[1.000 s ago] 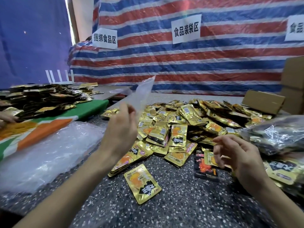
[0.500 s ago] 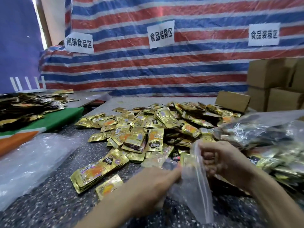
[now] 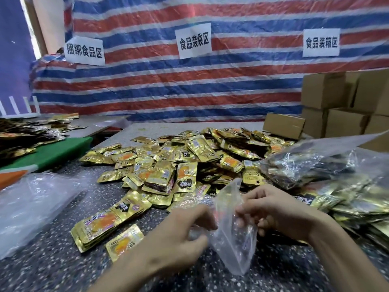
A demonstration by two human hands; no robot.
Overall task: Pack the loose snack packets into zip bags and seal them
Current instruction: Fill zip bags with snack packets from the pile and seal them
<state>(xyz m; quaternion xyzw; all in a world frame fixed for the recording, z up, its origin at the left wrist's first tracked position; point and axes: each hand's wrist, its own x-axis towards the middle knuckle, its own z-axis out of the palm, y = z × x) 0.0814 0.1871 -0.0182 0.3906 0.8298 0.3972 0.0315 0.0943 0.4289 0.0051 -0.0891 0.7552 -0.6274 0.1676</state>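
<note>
A clear zip bag (image 3: 231, 239) hangs between my hands above the speckled table (image 3: 63, 270), its mouth pointing up. My left hand (image 3: 179, 239) pinches one side of the bag near its top. My right hand (image 3: 273, 211) grips the other side, fingers curled into the plastic. The bag looks empty. Behind it lies a big heap of gold snack packets (image 3: 185, 165). A small stack of the same packets (image 3: 109, 224) lies to the left of my left hand, with a single packet (image 3: 124, 242) beside it.
Filled clear bags of packets (image 3: 315, 165) pile up at the right. A stack of empty plastic bags (image 3: 35, 207) lies at the left. Cardboard boxes (image 3: 336, 106) stand at the back right. A green and orange cloth (image 3: 52, 152) carries more packets at the far left.
My left hand brought the bag down from up high to the front of the table. My right hand left the packets and took hold of the bag's other side.
</note>
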